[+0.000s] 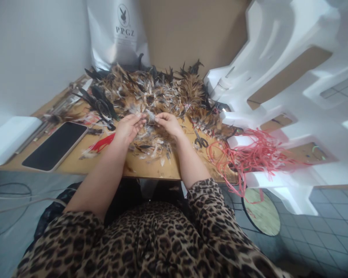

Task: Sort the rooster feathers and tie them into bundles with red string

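Between my hands, over the near part of the table, are small fluffy feathers (pixel 150 115). My left hand (pixel 130 126) pinches a pale downy feather at its fingertips, its other fingers curled. With thumb and forefinger together, my right hand (pixel 168 122) grips a greyish feather tuft from the other side. Whether both hold the same feather I cannot tell. Behind them spreads a big heap of brown and tan feathers (pixel 159 90). Long black feathers (pixel 98 102) lie left of my left hand, and loose feather bits (pixel 153 146) are scattered below my hands.
A dark-screened phone (pixel 56 146) and a white box (pixel 13 139) lie at the left. Red feathers (pixel 103 143) rest near my left forearm. Scissors (pixel 200 141) lie to the right, beside tangled pink strips (pixel 258 152) on white foam (pixel 278 77). A white bag (pixel 118 38) stands behind.
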A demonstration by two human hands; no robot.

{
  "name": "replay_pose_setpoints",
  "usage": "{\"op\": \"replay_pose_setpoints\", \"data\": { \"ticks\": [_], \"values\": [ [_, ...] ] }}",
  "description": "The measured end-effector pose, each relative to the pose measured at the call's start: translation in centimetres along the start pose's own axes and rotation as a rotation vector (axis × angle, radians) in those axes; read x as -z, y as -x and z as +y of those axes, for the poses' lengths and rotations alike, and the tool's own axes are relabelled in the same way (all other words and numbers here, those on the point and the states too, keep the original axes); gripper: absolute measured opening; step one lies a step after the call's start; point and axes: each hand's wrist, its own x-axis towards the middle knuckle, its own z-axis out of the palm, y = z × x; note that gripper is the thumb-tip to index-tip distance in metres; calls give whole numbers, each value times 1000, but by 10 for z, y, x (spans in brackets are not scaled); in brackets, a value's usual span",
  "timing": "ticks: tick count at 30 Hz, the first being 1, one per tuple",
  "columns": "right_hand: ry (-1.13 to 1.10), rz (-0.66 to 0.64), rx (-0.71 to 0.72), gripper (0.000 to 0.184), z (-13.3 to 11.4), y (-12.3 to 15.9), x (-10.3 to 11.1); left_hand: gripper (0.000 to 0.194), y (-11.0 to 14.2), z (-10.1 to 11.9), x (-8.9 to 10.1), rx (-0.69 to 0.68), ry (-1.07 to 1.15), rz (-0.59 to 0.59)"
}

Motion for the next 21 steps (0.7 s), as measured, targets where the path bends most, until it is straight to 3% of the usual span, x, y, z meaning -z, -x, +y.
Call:
{"op": "replay_pose_setpoints", "data": {
  "ticks": [4, 9, 16, 21],
  "values": [
    [-203, -63, -95, 28, -3, 5, -2, 5, 3, 1, -2, 6, 35, -77],
    [-186, -156, -109, 28, -2, 8, -4, 7, 6, 2, -5, 26, 61, -122],
    [-338, 125, -137, 31, -2, 1, 3, 12, 1, 7, -3, -47, 140, 21],
    [-372, -72, -153, 31, -9, 7, -9, 9, -5, 8, 3, -91, 218, 69]
  ]
}}
